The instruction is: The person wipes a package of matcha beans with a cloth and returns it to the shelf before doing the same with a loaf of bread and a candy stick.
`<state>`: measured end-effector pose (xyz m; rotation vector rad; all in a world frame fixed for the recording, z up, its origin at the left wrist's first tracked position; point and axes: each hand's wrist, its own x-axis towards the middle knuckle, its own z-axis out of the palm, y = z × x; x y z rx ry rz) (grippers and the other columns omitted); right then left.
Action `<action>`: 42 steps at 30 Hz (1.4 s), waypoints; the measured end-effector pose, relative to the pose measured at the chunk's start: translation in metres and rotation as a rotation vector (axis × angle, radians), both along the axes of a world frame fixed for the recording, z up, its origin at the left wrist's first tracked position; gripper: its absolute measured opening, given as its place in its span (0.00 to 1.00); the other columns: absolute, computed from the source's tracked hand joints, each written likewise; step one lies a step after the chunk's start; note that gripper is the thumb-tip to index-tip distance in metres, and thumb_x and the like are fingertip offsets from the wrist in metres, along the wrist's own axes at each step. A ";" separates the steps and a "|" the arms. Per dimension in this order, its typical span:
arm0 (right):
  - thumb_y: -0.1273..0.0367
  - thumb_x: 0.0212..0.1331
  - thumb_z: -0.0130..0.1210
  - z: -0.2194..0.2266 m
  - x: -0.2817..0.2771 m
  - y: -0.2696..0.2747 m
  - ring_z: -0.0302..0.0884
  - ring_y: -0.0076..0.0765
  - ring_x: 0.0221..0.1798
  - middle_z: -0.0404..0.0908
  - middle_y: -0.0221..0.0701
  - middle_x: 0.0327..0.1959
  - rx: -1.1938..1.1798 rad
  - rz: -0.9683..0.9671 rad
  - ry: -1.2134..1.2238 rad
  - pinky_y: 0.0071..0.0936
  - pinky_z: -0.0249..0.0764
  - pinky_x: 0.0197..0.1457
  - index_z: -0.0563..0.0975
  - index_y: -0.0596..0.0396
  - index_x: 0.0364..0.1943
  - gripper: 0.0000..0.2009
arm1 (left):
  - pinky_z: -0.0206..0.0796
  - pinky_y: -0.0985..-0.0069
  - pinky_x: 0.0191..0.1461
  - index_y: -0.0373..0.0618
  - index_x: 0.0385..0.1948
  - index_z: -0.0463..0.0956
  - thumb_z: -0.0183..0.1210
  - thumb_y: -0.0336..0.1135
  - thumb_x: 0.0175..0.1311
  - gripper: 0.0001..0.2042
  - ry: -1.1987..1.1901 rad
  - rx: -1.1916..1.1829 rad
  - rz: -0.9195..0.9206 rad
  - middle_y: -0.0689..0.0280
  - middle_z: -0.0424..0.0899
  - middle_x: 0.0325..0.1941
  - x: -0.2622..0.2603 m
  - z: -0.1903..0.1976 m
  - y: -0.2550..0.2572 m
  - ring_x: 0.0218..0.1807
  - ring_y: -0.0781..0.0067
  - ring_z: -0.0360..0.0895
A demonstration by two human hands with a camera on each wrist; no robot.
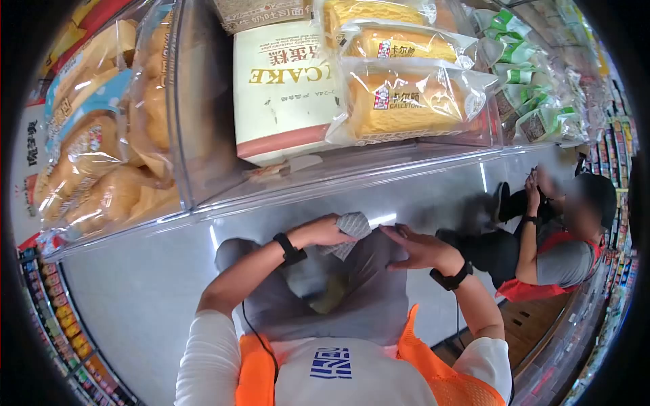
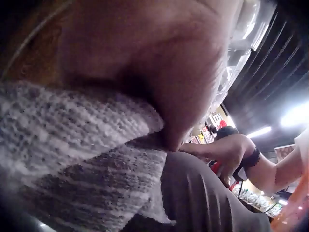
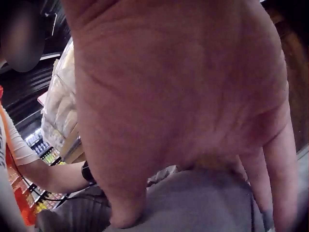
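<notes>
A grey knitted-looking cloth (image 1: 353,225) is bunched in my left hand (image 1: 325,231), which grips it in front of the knees, below the clear display bin. Close up in the left wrist view, the folded cloth (image 2: 77,135) spreads out from under the palm, with the fingertips hidden. My right hand (image 1: 428,250) is held over the other knee, fingers extended and apart, with nothing in it. In the right wrist view this hand (image 3: 183,92) reaches over the grey trousers (image 3: 198,203) with its fingers pointing down.
The clear plastic bin edge (image 1: 284,186) runs across above both hands. Behind it stand a cake carton (image 1: 288,95), wrapped yellow cakes (image 1: 413,101) and bagged bread (image 1: 101,155). Another person (image 1: 562,237) crouches at the right. Stocked shelves (image 1: 61,304) line the left.
</notes>
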<state>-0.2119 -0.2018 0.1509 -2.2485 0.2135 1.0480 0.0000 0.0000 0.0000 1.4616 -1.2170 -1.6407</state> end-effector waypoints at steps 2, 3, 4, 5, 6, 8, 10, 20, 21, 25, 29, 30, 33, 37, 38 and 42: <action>0.35 0.52 0.64 0.005 0.006 -0.015 0.78 0.67 0.59 0.65 0.59 0.69 -0.092 -0.004 -0.052 0.45 0.74 0.64 0.48 0.44 0.81 0.57 | 0.70 0.69 0.63 0.42 0.61 0.76 0.66 0.43 0.70 0.23 0.007 -0.109 0.042 0.58 0.84 0.57 -0.001 0.007 -0.035 0.55 0.67 0.79; 0.34 0.50 0.65 -0.043 0.022 0.030 0.78 0.67 0.58 0.66 0.59 0.68 -0.038 -0.003 -0.113 0.46 0.75 0.63 0.48 0.44 0.81 0.58 | 0.70 0.69 0.63 0.42 0.61 0.76 0.65 0.43 0.70 0.23 -0.023 -0.097 0.091 0.58 0.84 0.57 0.017 -0.015 0.015 0.56 0.67 0.79; 0.34 0.49 0.65 -0.030 0.018 0.000 0.79 0.67 0.57 0.67 0.58 0.66 -0.140 0.007 -0.087 0.46 0.75 0.62 0.49 0.44 0.81 0.59 | 0.70 0.68 0.63 0.41 0.61 0.76 0.65 0.42 0.70 0.22 0.042 -0.238 0.142 0.59 0.84 0.57 0.004 -0.022 -0.029 0.56 0.68 0.78; 0.33 0.48 0.65 -0.033 0.018 0.003 0.79 0.67 0.56 0.68 0.58 0.65 -0.139 0.017 -0.072 0.46 0.76 0.61 0.49 0.45 0.80 0.59 | 0.70 0.68 0.63 0.41 0.61 0.76 0.65 0.41 0.71 0.22 0.092 -0.276 0.199 0.59 0.84 0.57 -0.001 -0.023 -0.025 0.56 0.68 0.78; 0.31 0.46 0.65 -0.045 0.019 0.020 0.79 0.67 0.58 0.69 0.58 0.65 -0.076 0.015 -0.071 0.47 0.76 0.60 0.51 0.46 0.80 0.60 | 0.68 0.68 0.67 0.40 0.63 0.74 0.64 0.40 0.71 0.22 0.075 -0.194 0.163 0.59 0.82 0.61 0.002 -0.015 0.001 0.61 0.69 0.76; 0.31 0.45 0.64 -0.036 0.018 0.020 0.79 0.67 0.57 0.69 0.59 0.65 -0.137 0.044 -0.022 0.48 0.76 0.60 0.51 0.47 0.79 0.60 | 0.66 0.69 0.69 0.39 0.65 0.73 0.63 0.39 0.72 0.23 0.133 -0.303 0.183 0.60 0.80 0.64 -0.008 -0.029 0.006 0.64 0.70 0.75; 0.30 0.46 0.64 -0.032 0.019 0.022 0.79 0.66 0.57 0.69 0.56 0.65 -0.168 0.084 -0.020 0.48 0.77 0.59 0.54 0.50 0.78 0.59 | 0.62 0.71 0.73 0.40 0.67 0.71 0.60 0.40 0.75 0.24 0.212 -0.338 0.249 0.62 0.77 0.68 -0.011 -0.013 0.013 0.68 0.72 0.71; 0.44 0.65 0.56 -0.005 0.000 0.021 0.82 0.49 0.55 0.81 0.36 0.57 -0.432 0.192 -0.541 0.45 0.80 0.55 0.74 0.47 0.65 0.31 | 0.57 0.65 0.78 0.44 0.71 0.63 0.36 0.60 0.82 0.31 0.833 -0.191 0.501 0.62 0.71 0.72 -0.012 0.001 0.036 0.73 0.66 0.67; 0.45 0.65 0.57 0.004 0.001 0.020 0.82 0.49 0.55 0.81 0.36 0.57 -0.452 0.205 -0.572 0.45 0.80 0.55 0.74 0.48 0.65 0.30 | 0.55 0.66 0.79 0.44 0.72 0.62 0.34 0.61 0.82 0.32 0.841 -0.276 0.534 0.61 0.70 0.73 -0.013 0.007 0.041 0.74 0.66 0.65; 0.50 0.65 0.60 0.054 0.003 0.022 0.83 0.50 0.54 0.82 0.37 0.53 -0.464 0.198 -0.726 0.42 0.80 0.53 0.77 0.49 0.63 0.27 | 0.51 0.61 0.82 0.46 0.73 0.61 0.30 0.67 0.78 0.37 0.929 -0.300 0.675 0.61 0.67 0.75 -0.019 0.030 0.055 0.76 0.65 0.62; 0.60 0.64 0.63 0.144 -0.013 0.018 0.83 0.50 0.45 0.84 0.39 0.41 -0.483 0.157 -0.983 0.40 0.79 0.48 0.83 0.54 0.49 0.15 | 0.52 0.58 0.82 0.47 0.73 0.60 0.29 0.71 0.75 0.39 0.984 -0.370 0.738 0.62 0.67 0.76 -0.032 0.059 0.078 0.76 0.62 0.64; 0.63 0.65 0.63 0.174 -0.020 0.016 0.83 0.47 0.42 0.84 0.39 0.39 -0.501 0.113 -0.972 0.38 0.78 0.46 0.82 0.56 0.46 0.13 | 0.55 0.58 0.80 0.47 0.75 0.59 0.29 0.74 0.72 0.43 0.899 -0.371 0.775 0.62 0.68 0.76 -0.034 0.056 0.084 0.76 0.59 0.65; 0.65 0.67 0.61 0.237 -0.033 -0.021 0.80 0.35 0.42 0.83 0.34 0.38 -0.671 -0.150 -1.128 0.32 0.75 0.46 0.82 0.58 0.44 0.11 | 0.57 0.58 0.80 0.47 0.74 0.60 0.29 0.73 0.73 0.42 0.920 -0.375 0.811 0.62 0.69 0.75 -0.043 0.071 0.102 0.75 0.59 0.66; 0.65 0.69 0.57 0.266 -0.023 -0.148 0.81 0.50 0.56 0.82 0.41 0.56 -1.016 -0.161 -1.374 0.40 0.75 0.60 0.77 0.54 0.59 0.17 | 0.58 0.58 0.79 0.46 0.73 0.62 0.29 0.70 0.76 0.39 0.839 -0.448 0.771 0.61 0.71 0.74 -0.051 0.073 0.093 0.74 0.59 0.67; 0.64 0.69 0.56 0.262 -0.018 -0.183 0.80 0.52 0.59 0.81 0.43 0.58 -1.093 -0.141 -1.407 0.42 0.74 0.62 0.77 0.54 0.59 0.17 | 0.59 0.59 0.79 0.46 0.73 0.61 0.30 0.70 0.76 0.39 0.874 -0.405 0.766 0.61 0.70 0.75 -0.050 0.075 0.089 0.74 0.60 0.67; 0.56 0.65 0.61 0.263 0.006 -0.241 0.78 0.58 0.63 0.80 0.47 0.61 -1.085 -0.205 -1.113 0.47 0.73 0.66 0.76 0.53 0.62 0.25 | 0.57 0.58 0.80 0.47 0.74 0.60 0.30 0.71 0.74 0.40 0.836 -0.426 0.765 0.61 0.68 0.76 -0.052 0.059 0.082 0.75 0.60 0.66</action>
